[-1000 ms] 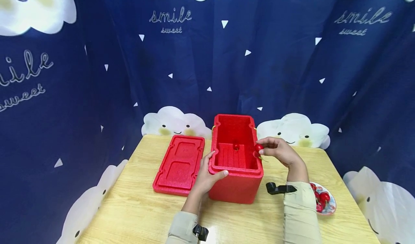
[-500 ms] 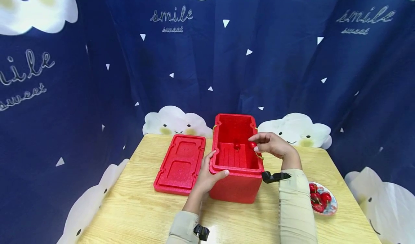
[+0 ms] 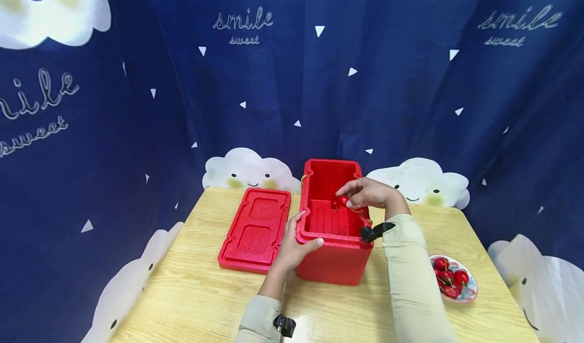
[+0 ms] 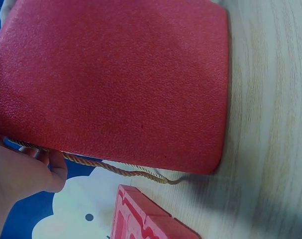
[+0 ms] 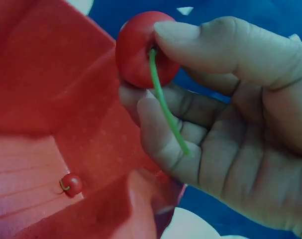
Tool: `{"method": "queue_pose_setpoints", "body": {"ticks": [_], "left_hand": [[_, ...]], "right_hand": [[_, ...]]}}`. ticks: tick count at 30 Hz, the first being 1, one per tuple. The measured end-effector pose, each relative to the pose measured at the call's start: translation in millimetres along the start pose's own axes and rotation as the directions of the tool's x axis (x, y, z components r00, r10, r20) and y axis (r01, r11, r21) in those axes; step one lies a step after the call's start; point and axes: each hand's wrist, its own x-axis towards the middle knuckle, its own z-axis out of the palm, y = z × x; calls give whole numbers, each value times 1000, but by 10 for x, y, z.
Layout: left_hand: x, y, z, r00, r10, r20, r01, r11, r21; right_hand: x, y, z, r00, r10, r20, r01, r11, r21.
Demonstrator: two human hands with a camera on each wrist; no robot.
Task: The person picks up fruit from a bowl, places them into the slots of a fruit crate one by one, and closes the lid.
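Note:
A deep red foam box [image 3: 335, 262] stands uncovered on the table. My left hand [image 3: 291, 249] grips its near left corner, thumb on the front wall and fingers along the left side. In the left wrist view those fingers lie beside a twisted yellow rope handle [image 4: 116, 170]. Over the box's inside, my right hand [image 3: 371, 193] pinches a red cherry [image 5: 141, 62] between thumb and fingers, its green stem [image 5: 165, 107] hanging across the palm. Another cherry [image 5: 72, 184] lies on the grooved box floor.
A red lid [image 3: 255, 231] lies flat left of the box. On the right, a small patterned plate [image 3: 470, 296] holds several cherries [image 3: 447, 277]. A dark blue curtain [image 3: 255, 79] with clouds surrounds the wooden table [image 3: 182, 292].
My right hand has moved left with its cherry, from the box's right rim to over the inside. My left hand keeps its grip on the corner.

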Motion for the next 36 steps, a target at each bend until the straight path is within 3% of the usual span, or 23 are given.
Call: {"method": "queue_pose_setpoints", "body": {"ticks": [6,12,20,23,30,36], "left_hand": [[-4,10,8,1000,24,-2,-24,1000,0],[4,10,-3,999,44,1,-44,999,13],[13,-8,-9,998,68,-3,-68,997,32],[23,-43,-1,997,76,-3,-76,997,22],[137,-330,9,998,54,-12,-54,998,-10],[146,-368,4,998,53,-30,-53,999,-1]], "right_hand": [[160,-39,28,995,80,56,-77,996,-41],[271,-80,72,987,99,124,-90,993,-76],[312,-88,113,983,133,123,-124,989,-75],[245,-112,118,989,120,82,-113,990,-83],[-59,-162,97,998,58,3,-57,987,-152],[-353,-84,73,998,-50,-46,41,983,-179]]}}
